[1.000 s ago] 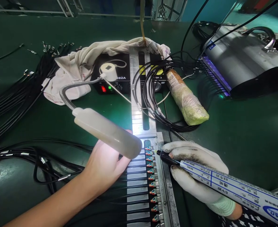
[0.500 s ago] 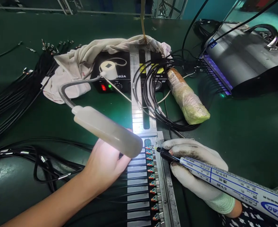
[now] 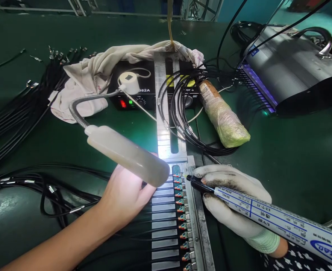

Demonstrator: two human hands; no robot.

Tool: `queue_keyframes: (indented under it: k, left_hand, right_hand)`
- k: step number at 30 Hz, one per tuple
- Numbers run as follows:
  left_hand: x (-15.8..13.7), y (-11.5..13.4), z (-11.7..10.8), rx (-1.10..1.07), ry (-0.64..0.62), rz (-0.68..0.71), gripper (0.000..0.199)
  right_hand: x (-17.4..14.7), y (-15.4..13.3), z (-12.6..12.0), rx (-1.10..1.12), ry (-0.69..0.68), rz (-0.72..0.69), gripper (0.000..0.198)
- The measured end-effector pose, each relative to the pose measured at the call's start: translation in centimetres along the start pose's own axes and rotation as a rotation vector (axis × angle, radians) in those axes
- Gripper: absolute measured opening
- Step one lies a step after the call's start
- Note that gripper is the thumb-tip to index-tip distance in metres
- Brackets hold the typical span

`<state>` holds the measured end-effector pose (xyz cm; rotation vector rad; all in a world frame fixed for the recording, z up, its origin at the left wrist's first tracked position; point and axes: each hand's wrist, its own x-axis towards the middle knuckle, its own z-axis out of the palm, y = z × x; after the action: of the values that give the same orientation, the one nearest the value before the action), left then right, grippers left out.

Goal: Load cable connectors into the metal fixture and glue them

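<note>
My gloved right hand [image 3: 236,203] is closed round a glue syringe [image 3: 267,214] with a "50ML" UV label. The syringe's black front end points left, close to the top connector [image 3: 178,175] in a metal fixture [image 3: 195,210]. Several black cables lie side by side across the fixture, each ending in a connector with orange and green parts. My bare left hand [image 3: 125,195] is curled at the fixture's left edge. A white lamp head [image 3: 128,156] covers most of its fingers and whatever they grip.
Behind the fixture stands a black control box [image 3: 143,99] with a cloth [image 3: 92,90] draped over it. A coiled black cable [image 3: 179,113] and a plastic-wrapped roll [image 3: 225,116] lie nearby. Cable bundles [image 3: 41,90] spread leftwards. A silver machine [image 3: 292,67] with purple light stands back right.
The view has shifted very slightly. Both hands, the syringe and the fixture hold nearly the same places.
</note>
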<state>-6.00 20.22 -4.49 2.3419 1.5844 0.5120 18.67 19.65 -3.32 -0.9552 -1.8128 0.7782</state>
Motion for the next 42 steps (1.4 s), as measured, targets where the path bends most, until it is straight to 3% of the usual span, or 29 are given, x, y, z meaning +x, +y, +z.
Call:
queue_keyframes:
  k: [22,42]
  left_hand:
    - [0.07,-0.27,0.55,-0.004,0.017,0.003,0.026]
    - [0.24,0.33,-0.14,-0.028,-0.018,-0.02,0.026]
  right_hand:
    - [-0.31,0.09,0.17,-0.004,0.022,0.038,0.027]
    - [-0.23,-0.49,-0.46,-0.028,-0.045,-0.049,0.028]
